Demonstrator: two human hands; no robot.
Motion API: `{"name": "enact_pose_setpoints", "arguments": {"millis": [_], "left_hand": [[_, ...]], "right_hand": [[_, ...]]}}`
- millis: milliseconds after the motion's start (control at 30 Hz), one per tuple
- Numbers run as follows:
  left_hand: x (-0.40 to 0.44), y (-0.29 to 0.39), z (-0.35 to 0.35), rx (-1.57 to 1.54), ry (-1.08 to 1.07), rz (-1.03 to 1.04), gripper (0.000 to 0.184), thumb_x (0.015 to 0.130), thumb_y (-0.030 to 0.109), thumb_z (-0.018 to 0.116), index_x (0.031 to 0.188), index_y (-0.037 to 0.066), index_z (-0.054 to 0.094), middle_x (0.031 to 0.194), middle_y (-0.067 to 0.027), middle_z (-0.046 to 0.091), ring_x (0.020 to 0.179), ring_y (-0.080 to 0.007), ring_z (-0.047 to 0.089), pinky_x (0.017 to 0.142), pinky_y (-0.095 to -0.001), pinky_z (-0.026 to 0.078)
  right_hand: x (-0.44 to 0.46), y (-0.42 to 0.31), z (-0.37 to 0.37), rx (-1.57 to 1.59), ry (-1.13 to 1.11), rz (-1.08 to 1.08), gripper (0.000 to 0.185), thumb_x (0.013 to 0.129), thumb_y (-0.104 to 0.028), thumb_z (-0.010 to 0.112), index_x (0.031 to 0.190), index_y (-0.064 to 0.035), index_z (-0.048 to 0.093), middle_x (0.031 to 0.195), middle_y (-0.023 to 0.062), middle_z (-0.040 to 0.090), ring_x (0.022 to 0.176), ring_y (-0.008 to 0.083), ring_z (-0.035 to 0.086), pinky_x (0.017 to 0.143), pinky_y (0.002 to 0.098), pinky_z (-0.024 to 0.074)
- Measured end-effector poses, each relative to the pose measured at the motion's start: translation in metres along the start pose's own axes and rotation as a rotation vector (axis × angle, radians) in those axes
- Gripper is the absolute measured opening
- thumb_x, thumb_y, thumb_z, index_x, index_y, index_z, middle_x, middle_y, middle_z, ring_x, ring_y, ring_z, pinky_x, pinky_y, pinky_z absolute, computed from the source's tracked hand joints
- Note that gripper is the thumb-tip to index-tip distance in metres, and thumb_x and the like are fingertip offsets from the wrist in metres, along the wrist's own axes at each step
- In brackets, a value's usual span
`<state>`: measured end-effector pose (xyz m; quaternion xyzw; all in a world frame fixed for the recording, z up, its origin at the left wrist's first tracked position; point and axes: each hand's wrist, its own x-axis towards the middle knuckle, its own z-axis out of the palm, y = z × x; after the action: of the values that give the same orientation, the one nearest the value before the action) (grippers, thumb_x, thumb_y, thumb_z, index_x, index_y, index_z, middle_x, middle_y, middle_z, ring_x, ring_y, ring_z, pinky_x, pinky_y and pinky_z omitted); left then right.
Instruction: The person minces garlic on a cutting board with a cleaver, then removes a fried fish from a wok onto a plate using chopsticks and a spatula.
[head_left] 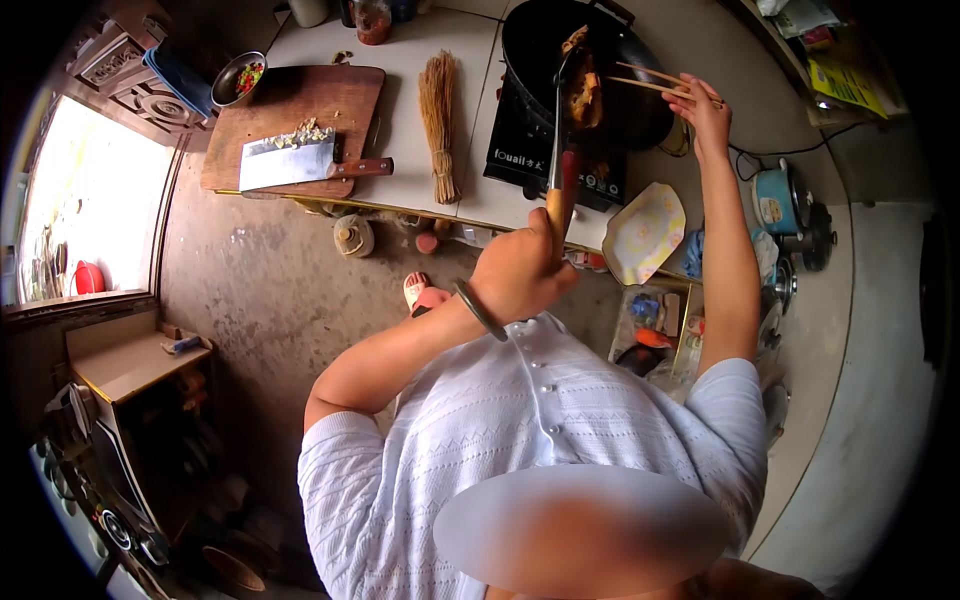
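Observation:
My left hand (525, 265), with a dark bangle on the wrist, is closed around the wooden handle of a long metal spatula (556, 150). The spatula's far end reaches into a black wok (645, 110) on an induction cooker (520, 150). A reddish-brown handle (570, 178) runs beside the spatula; I cannot tell if my left hand also grips it. My right hand (708, 115) holds a pair of chopsticks (650, 82), their tips close to brown cooked food (585, 100) in the wok. The kind of food is unclear.
A cleaver (290, 163) with chopped bits lies on a wooden cutting board (225, 130). Near them are a bowl of chopped peppers (240, 80) and a straw brush (440, 120). A patterned plate (645, 235) sits by the counter edge; a teal pot (775, 200) is at right.

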<state>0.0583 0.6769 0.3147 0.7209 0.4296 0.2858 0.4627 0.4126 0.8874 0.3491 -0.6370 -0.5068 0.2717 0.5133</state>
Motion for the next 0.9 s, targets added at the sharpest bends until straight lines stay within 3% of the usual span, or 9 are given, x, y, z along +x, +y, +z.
{"name": "enact_pose_setpoints", "arguments": {"millis": [100, 300, 433, 567, 633, 733, 900], "left_hand": [[-0.001, 0.000, 0.005, 0.004, 0.019, -0.006, 0.041, 0.079, 0.020, 0.064, 0.099, -0.004, 0.037, 0.069, -0.0226, 0.060, 0.066, -0.0439, 0.061, 0.061, -0.0504, 0.047], [-0.001, 0.005, 0.008, 0.009, 0.010, -0.026, 0.045, 0.079, 0.021, 0.065, 0.101, -0.005, 0.036, 0.067, -0.0234, 0.060, 0.065, -0.0445, 0.060, 0.059, -0.0517, 0.047], [0.000, 0.005, 0.012, 0.042, 0.032, -0.012, 0.047, 0.079, 0.021, 0.066, 0.103, -0.006, 0.036, 0.065, -0.0232, 0.059, 0.062, -0.0441, 0.060, 0.057, -0.0513, 0.047], [0.000, 0.005, 0.008, 0.066, 0.005, -0.005, 0.048, 0.078, 0.021, 0.066, 0.103, -0.007, 0.036, 0.064, -0.0225, 0.059, 0.060, -0.0427, 0.060, 0.056, -0.0500, 0.047], [0.000, 0.002, 0.007, 0.077, 0.013, 0.024, 0.049, 0.077, 0.020, 0.066, 0.104, -0.008, 0.037, 0.063, -0.0216, 0.059, 0.059, -0.0416, 0.060, 0.054, -0.0495, 0.047], [0.000, 0.001, 0.008, 0.111, 0.045, 0.070, 0.053, 0.076, 0.019, 0.066, 0.108, -0.010, 0.037, 0.061, -0.0199, 0.059, 0.056, -0.0402, 0.059, 0.051, -0.0489, 0.047], [0.006, -0.001, 0.001, 0.098, 0.056, 0.110, 0.059, 0.076, 0.019, 0.065, 0.115, -0.013, 0.035, 0.059, -0.0186, 0.058, 0.053, -0.0396, 0.059, 0.049, -0.0489, 0.046]], "right_hand": [[-0.050, -0.046, -0.011, 0.162, 0.062, 0.022, 0.032, 0.100, -0.020, 0.053, 0.117, 0.0055, 0.063, 0.092, 0.0117, 0.067, 0.083, 0.0241, 0.072, 0.070, 0.0278, 0.0565], [-0.119, -0.041, -0.005, 0.106, 0.114, -0.042, 0.032, 0.100, -0.019, 0.053, 0.115, 0.0066, 0.064, 0.092, 0.0113, 0.067, 0.080, 0.0239, 0.072, 0.071, 0.0278, 0.0566], [-0.117, 0.020, 0.008, -0.112, 0.111, -0.262, 0.034, 0.100, -0.020, 0.056, 0.118, 0.0085, 0.064, 0.094, 0.0124, 0.068, 0.082, 0.0240, 0.072, 0.072, 0.0272, 0.0569], [-0.121, 0.019, 0.043, -0.039, 0.091, -0.230, 0.033, 0.100, -0.019, 0.056, 0.116, 0.0089, 0.064, 0.095, 0.0120, 0.068, 0.083, 0.0236, 0.072, 0.074, 0.0280, 0.0584], [-0.133, -0.016, 0.070, 0.020, 0.076, -0.220, 0.033, 0.101, -0.019, 0.056, 0.114, 0.0097, 0.065, 0.095, 0.0116, 0.068, 0.084, 0.0234, 0.072, 0.074, 0.0282, 0.0587], [-0.131, -0.014, 0.070, -0.122, 0.048, -0.382, 0.027, 0.101, -0.015, 0.054, 0.103, 0.0091, 0.067, 0.095, 0.0105, 0.066, 0.086, 0.0235, 0.072, 0.073, 0.0272, 0.0583], [-0.127, -0.011, 0.060, -0.047, 0.116, -0.280, 0.031, 0.101, -0.017, 0.054, 0.103, 0.0106, 0.067, 0.098, 0.0116, 0.067, 0.085, 0.0230, 0.072, 0.074, 0.0283, 0.0592]]}}
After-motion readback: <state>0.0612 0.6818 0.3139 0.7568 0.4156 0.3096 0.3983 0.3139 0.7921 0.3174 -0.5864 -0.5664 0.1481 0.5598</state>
